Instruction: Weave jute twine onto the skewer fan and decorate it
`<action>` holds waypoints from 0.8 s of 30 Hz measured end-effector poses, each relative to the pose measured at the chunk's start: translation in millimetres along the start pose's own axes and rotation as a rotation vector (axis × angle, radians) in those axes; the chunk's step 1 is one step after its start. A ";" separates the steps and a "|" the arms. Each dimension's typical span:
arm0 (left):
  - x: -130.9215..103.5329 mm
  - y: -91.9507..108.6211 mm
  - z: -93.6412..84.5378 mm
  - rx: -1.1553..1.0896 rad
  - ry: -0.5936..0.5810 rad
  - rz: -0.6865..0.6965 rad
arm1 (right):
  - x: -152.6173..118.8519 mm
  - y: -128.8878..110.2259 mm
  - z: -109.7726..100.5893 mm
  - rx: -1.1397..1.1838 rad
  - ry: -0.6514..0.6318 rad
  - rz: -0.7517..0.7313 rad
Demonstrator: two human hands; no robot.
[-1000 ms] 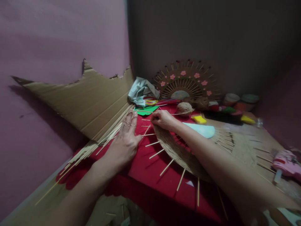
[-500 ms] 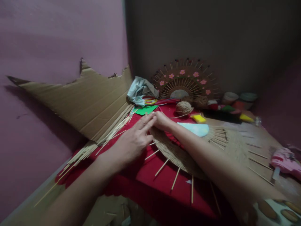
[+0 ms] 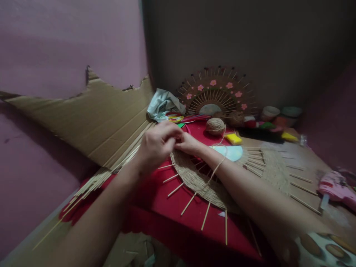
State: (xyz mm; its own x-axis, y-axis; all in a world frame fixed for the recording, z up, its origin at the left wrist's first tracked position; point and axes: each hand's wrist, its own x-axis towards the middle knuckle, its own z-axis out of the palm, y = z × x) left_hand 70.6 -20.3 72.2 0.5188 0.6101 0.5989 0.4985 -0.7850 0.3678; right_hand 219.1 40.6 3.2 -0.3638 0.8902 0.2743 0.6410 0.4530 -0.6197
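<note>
Over red cloth (image 3: 151, 194), twine arc (image 3: 190, 176) (ribbed)

The person's left hand (image 3: 155, 142) and right hand (image 3: 187, 143) are ungloved, with slim, bare wrists and forearms that widen toward the elbows, and near the right elbow shows a whitish cloth (image 3: 319, 247), seemingly a sleeve, printed with large brown ovals edged in grey.

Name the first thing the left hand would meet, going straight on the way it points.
Most likely the right hand, which sits just beyond the left hand in that line; whether the two touch is unclear from this view.
</note>
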 end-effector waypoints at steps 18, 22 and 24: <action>-1.9 -94.5 32.5 -0.520 -0.609 -0.473 | -91.3 -32.8 -42.9 -0.366 -0.286 -0.368; -3.5 -94.0 35.9 -0.554 -0.560 -0.490 | -120.3 -41.7 -52.0 -0.302 -0.380 -0.416; -4.0 -92.0 35.3 -0.570 -0.542 -0.492 | -128.3 -40.0 -52.0 -0.251 -0.400 -0.407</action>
State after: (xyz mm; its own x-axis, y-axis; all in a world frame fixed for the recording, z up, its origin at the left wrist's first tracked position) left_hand 47.2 53.2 10.8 0.6651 0.7426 -0.0788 0.4064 -0.2714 0.8725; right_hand 275.3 -89.1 31.0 -0.8062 0.5781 0.1258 0.5193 0.7933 -0.3180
